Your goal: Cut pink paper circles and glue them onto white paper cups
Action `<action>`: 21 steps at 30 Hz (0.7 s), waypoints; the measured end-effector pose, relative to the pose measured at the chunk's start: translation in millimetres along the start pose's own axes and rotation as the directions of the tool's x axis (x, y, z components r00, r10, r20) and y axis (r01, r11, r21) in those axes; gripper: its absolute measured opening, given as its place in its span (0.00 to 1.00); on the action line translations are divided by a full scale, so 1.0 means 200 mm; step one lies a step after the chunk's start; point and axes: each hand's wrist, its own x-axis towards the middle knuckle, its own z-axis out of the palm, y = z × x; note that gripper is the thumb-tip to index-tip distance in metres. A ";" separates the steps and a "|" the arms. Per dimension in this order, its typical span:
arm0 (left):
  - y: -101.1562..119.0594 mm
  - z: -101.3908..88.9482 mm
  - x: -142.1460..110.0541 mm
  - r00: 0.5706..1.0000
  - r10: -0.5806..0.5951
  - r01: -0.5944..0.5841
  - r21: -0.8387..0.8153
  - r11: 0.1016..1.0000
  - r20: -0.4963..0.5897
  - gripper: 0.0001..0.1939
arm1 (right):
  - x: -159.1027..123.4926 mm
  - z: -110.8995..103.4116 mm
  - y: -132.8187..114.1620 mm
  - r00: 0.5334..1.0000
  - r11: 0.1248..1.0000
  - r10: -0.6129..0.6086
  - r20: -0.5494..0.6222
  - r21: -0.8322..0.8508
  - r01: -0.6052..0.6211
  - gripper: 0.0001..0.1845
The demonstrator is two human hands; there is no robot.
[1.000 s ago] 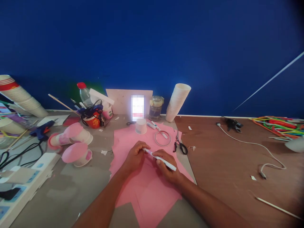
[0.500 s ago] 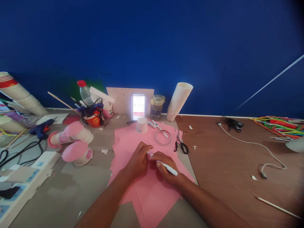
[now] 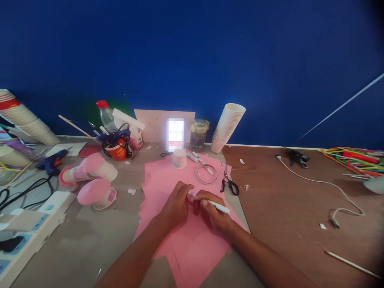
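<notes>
Gripping a white marker, the right hand curls its fingers narrowly round the barrel, while the left hand pinches the marker's pink end. Both rest on pink paper sheets. Farther off lie one pair of scissors, one wire ring, one upturned paper cup, and two pink-topped cups.
</notes>
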 end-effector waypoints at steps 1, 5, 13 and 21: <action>0.00 0.00 0.00 1.000 0.003 -0.003 -0.001 1.000 -0.004 0.19 | 0.00 0.00 0.00 1.000 1.000 0.011 0.007 0.008 -0.011 0.13; 0.01 0.01 0.00 1.000 -0.004 0.004 -0.022 1.000 -0.029 0.19 | -0.01 0.00 -0.01 1.000 1.000 -0.016 0.013 -0.016 0.016 0.13; 0.01 0.02 -0.01 0.999 -0.033 0.030 -0.058 0.998 -0.036 0.18 | 0.00 0.00 -0.01 0.999 0.999 0.013 0.032 -0.037 -0.011 0.14; 0.04 -0.02 0.01 0.974 -0.220 0.164 -0.492 0.855 -0.058 0.22 | 0.03 -0.03 -0.04 1.000 1.000 0.021 0.019 0.020 -0.021 0.13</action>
